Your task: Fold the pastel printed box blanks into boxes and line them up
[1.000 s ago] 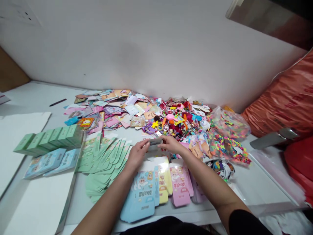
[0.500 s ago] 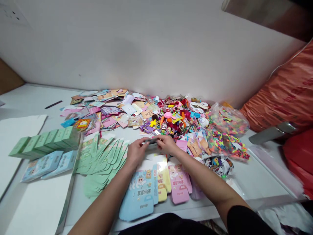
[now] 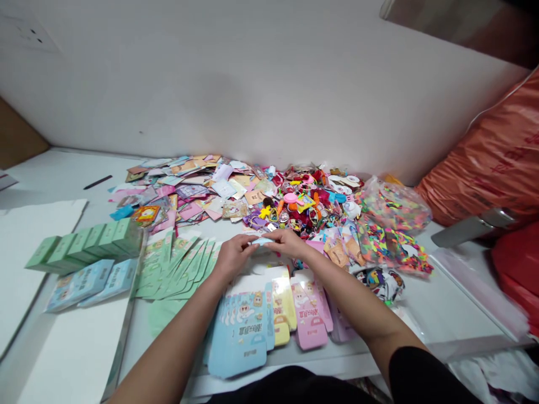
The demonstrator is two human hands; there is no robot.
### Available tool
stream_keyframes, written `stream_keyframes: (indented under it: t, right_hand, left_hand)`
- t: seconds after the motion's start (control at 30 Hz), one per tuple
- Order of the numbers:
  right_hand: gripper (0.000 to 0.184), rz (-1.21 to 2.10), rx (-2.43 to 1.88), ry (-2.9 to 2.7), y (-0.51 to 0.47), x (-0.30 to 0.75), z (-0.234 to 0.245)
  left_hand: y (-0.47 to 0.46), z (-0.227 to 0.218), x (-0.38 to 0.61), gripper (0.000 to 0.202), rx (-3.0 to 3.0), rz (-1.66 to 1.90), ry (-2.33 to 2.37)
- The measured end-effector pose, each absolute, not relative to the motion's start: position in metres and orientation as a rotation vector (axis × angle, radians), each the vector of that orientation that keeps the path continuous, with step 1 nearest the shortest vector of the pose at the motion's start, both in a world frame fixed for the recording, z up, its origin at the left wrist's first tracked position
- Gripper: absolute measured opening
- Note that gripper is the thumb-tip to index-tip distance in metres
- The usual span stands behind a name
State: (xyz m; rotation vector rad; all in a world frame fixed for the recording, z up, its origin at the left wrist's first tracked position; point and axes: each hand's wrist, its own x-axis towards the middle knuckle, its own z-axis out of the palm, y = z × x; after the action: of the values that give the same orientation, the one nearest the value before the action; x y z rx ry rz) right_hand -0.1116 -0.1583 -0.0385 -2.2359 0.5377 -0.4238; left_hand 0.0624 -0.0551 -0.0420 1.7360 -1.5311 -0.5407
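Between my two hands is a small light blue carton [image 3: 261, 242], seen end-on and mostly hidden by the fingers. My left hand [image 3: 234, 255] pinches its left side, and my right hand [image 3: 288, 245] grips its right side. Below them lie flattened blue cartons [image 3: 238, 342] fanned in a stack, with yellow cartons [image 3: 282, 311] and pink cartons [image 3: 309, 314] to their right. Flat green cartons [image 3: 181, 269] spread out left of my left hand. Just beyond the fingers, a heap of small colourful trinkets [image 3: 290, 207] begins.
Standing green boxes [image 3: 90, 241] and blue boxes [image 3: 82, 283] sit on a white board [image 3: 71, 353] at left. Cards and packets [image 3: 189, 191] pile up near the wall. At right are bags of bright pieces [image 3: 391, 207], a grey flask [image 3: 471, 227] and an orange sack [image 3: 484, 157].
Both hands stay together in nearly the same place. The carton between them has turned, showing a light blue face where a dark grey edge showed before. The view has shifted slightly.
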Motion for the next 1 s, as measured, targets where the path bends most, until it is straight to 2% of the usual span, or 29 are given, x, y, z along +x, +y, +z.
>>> stream_keyframes:
  t: [0.13,0.27,0.53,0.67,0.77,0.83,0.93,1.0]
  right_hand:
    - [0.027,-0.387,-2.258,0.563,-0.162,-0.108,-0.038]
    - [0.027,-0.369,-2.435,0.500,-0.163,-0.109,-0.040]
    - [0.035,-0.561,-2.777,0.444,-0.151,-0.119,-0.059]
    - [0.038,-0.526,-2.859,0.458,-0.150,-0.118,-0.070]
    - [0.043,-0.537,-2.764,0.531,-0.148,-0.115,-0.071]
    - [0.056,-0.606,-2.638,0.622,-0.144,-0.113,-0.067]
    - [0.096,-0.798,-2.487,0.871,-0.135,-0.108,-0.054]
    - [0.106,-0.902,-2.463,0.986,-0.127,-0.104,-0.043]
  left_hand:
    - [-0.054,-0.049,0.060,0.030,1.768,-0.471,-1.463]
    - [-0.052,-0.052,0.059,0.027,1.700,-0.364,-1.583]
    - [-0.045,-0.068,0.067,0.025,1.679,-0.037,-1.852]
    - [-0.047,-0.067,0.069,0.024,1.666,-0.043,-1.861]
    - [-0.054,-0.060,0.065,0.022,1.649,-0.182,-1.738]
    - [-0.059,-0.055,0.061,0.022,1.637,-0.316,-1.598]
    - [-0.064,-0.044,0.056,0.026,1.585,-0.501,-1.297]
    - [-0.062,-0.034,0.053,0.033,1.514,-0.620,-1.122]
